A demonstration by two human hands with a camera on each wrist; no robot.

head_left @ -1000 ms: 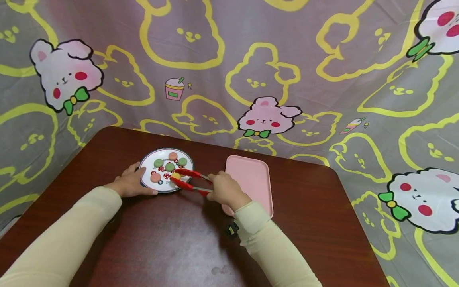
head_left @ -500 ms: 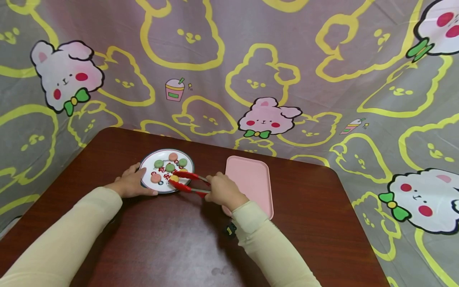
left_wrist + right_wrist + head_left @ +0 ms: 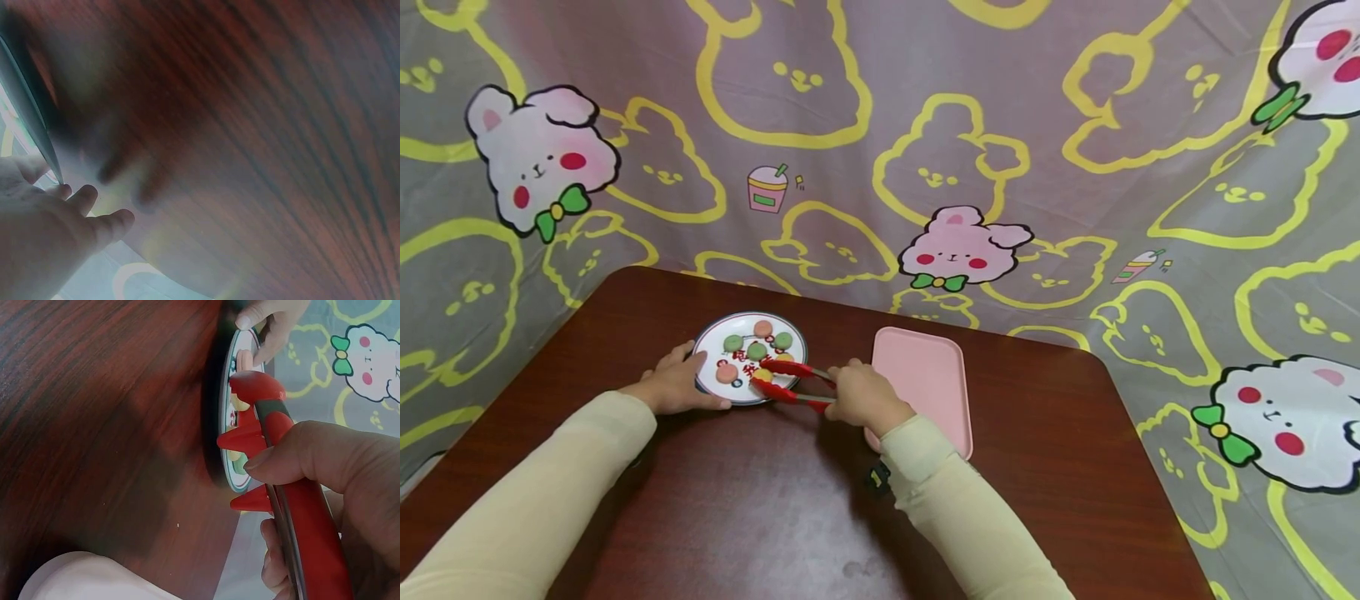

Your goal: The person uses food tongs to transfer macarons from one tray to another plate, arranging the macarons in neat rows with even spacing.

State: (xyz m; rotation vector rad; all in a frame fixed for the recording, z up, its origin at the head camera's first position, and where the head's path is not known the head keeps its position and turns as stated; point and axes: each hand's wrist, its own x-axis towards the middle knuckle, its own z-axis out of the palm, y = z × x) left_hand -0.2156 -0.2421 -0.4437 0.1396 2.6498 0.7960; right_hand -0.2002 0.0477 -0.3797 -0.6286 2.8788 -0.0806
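In the head view, my left hand [image 3: 673,385] grips the near left rim of a white plate [image 3: 741,324] with a blue edge and red lettering. Pink, green and yellow macarons sit on it, among them a green macaron [image 3: 757,351] in the middle. My right hand [image 3: 867,398] holds red-tipped metal tongs [image 3: 309,534], its thumb lying along one arm. The tongs' tips straddle a yellow macaron [image 3: 763,377] near the plate's front edge. A second yellow macaron [image 3: 785,358] lies just behind, partly covered by the tongs. The left wrist view shows spread fingers [image 3: 81,200] beside the plate's edge.
A pink rectangular tray [image 3: 921,375] stands right of the plate, its near left part behind my right hand. A small black device [image 3: 877,477] hangs at the right wrist. Behind the dark wooden table [image 3: 737,517] hangs a curtain [image 3: 842,83] printed with cartoon animals.
The tongs have shifted slightly left and toward me, with the yellow macaron between their tips moving along. More of the second yellow macaron shows now. The left hand stays at the plate.
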